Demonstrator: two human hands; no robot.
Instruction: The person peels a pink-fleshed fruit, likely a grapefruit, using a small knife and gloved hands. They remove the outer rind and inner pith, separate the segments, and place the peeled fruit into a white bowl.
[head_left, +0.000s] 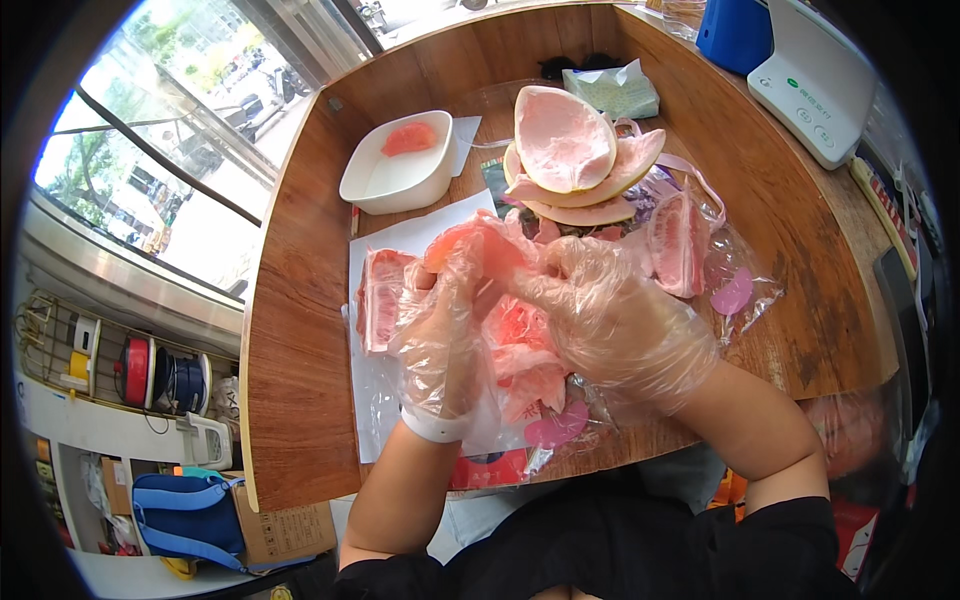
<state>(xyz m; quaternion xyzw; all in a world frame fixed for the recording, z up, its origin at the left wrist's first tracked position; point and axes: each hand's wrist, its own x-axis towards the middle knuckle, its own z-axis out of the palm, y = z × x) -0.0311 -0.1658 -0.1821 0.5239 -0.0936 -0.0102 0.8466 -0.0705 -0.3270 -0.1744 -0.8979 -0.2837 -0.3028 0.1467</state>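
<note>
Both hands wear clear plastic gloves. My left hand (442, 330) and my right hand (615, 315) grip a pink pomelo segment (484, 244) between them, over the middle of the desk. Below it lies more pomelo flesh with peeled membrane (525, 360). A pomelo wedge (382, 300) rests on white paper beside my left hand; another wedge (675, 244) is right of my right hand. Pomelo rinds (566, 142) are stacked beyond the hands. A peeled piece (409, 139) sits in a white bowl (397, 184) at the back left.
A wooden desk with raised sides (300, 360) surrounds the work. A tissue pack (615, 88) stands at the back. Crumpled clear plastic (739, 255) lies at the right, near a white payment device (814, 90) on the ledge. A blue backpack (187, 514) is at the lower left.
</note>
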